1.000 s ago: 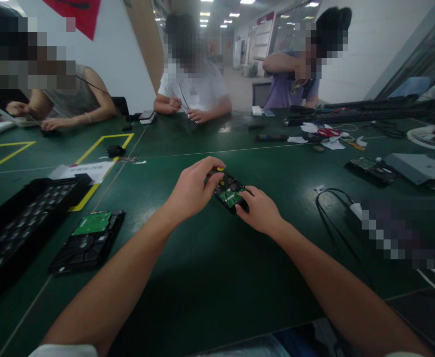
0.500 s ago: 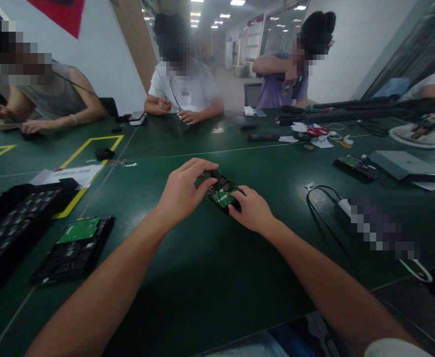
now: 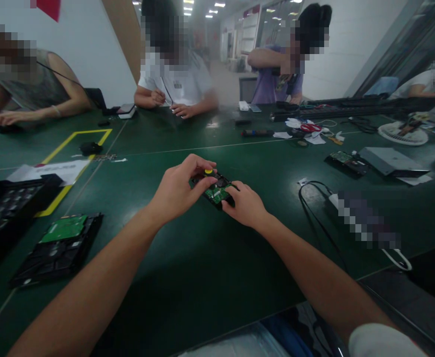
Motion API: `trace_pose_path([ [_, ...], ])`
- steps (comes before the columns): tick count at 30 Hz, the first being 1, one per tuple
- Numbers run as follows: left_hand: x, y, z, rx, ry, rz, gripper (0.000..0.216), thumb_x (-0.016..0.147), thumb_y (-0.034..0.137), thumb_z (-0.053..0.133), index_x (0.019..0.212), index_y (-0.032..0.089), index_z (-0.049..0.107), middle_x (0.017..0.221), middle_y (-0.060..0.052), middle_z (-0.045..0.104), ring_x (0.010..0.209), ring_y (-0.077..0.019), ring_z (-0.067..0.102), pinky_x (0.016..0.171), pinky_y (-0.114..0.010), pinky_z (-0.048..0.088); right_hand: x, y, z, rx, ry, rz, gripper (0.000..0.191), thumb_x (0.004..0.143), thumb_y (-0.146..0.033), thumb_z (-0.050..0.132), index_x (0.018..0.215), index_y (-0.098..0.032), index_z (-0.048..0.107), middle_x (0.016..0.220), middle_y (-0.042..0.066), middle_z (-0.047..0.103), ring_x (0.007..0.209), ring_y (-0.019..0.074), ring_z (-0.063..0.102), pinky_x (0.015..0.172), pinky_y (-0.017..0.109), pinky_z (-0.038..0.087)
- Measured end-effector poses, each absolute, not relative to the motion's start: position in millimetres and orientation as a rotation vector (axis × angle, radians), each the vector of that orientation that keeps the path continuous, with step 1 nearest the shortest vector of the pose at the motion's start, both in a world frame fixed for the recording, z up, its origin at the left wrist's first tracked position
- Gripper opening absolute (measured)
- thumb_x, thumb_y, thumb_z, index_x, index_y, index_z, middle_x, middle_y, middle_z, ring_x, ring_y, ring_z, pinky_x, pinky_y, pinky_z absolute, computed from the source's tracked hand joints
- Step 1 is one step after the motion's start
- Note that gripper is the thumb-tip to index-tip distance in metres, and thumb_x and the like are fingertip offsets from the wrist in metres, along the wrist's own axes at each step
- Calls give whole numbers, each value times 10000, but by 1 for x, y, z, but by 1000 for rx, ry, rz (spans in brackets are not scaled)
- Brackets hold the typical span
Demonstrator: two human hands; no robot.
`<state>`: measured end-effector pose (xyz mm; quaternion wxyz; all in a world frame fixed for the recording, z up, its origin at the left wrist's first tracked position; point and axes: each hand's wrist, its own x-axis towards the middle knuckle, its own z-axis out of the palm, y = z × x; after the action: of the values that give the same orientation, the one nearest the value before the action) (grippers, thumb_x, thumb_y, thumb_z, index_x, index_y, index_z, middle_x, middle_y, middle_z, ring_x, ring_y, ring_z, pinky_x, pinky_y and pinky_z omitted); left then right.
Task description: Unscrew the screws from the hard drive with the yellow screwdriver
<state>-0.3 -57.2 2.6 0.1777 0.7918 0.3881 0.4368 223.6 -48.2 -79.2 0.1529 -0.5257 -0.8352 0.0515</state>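
"Trouble in the head view?"

"Possibly. The left hand (image 3: 180,186) pinched a small yellow-topped tool (image 3: 208,171) over the far left part of a hard drive (image 3: 220,189), which lay mid-desk (image 3: 206,277)."

"And the right hand (image 3: 247,204)?"

"Clamped on the right end, fingers beside the green board (image 3: 214,195)."

"What might have gone wrong?"

"The tip was hidden. If the tool tilted, it could have skidded and scratched the board; a weak right-hand hold could have let everything twist on that smooth surface."
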Motion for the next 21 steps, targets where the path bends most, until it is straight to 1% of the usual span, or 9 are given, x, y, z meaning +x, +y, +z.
trace_pose_path([
  [3,-3,-54,2,2323,1121,1293,150,957,232,647,1105,207,637,1271,-97,693,1144,-230,702,886,-369,653,224,-48,-79,-1503,-2403,137,357,996,-443,584,1246,-199,658,1391,150,571,1159,291,600,944,436,534],
  [6,-6,-52,2,2412,1208,1342,151,953,189,612,1088,217,673,1210,-84,679,1138,-232,679,850,-369,659,224,-49,-80,-1499,-2391,132,350,998,-439,587,1252,-210,660,1408,143,566,1174,289,597,948,434,536],
  [9,-6,-53,1,2473,1227,1353,161,945,164,618,1080,225,683,1161,-71,708,1100,-223,693,926,-402,638,224,-49,-82,-1497,-2387,127,358,998,-442,590,1263,-211,660,1412,148,564,1175,293,598,950,444,537],
  [11,-4,-53,1,2491,1215,1348,147,945,173,636,1074,222,685,1166,-69,727,1111,-221,696,993,-418,612,224,-49,-82,-1498,-2385,126,357,999,-442,589,1264,-214,661,1408,148,566,1173,292,598,950,445,537],
  [13,-3,-53,0,2456,1214,1354,144,942,205,663,1084,217,684,1177,-69,734,1106,-218,703,1006,-415,608,224,-49,-82,-1497,-2387,125,353,998,-440,592,1261,-215,663,1403,147,570,1171,291,599,955,445,535],
  [17,-2,-52,-5,2307,1211,1410,203,913,270,724,1100,210,673,1195,-75,725,1053,-209,722,949,-392,643,224,-49,-81,-1491,-2398,132,350,996,-442,596,1249,-211,668,1397,148,571,1178,294,596,959,442,533],
  [21,-2,-52,-6,2263,1202,1450,184,898,283,749,1035,196,660,1184,-76,703,1064,-211,717,905,-377,662,225,-50,-81,-1481,-2387,132,348,1004,-430,584,1258,-205,658,1388,145,573,1166,285,598,951,434,534],
])
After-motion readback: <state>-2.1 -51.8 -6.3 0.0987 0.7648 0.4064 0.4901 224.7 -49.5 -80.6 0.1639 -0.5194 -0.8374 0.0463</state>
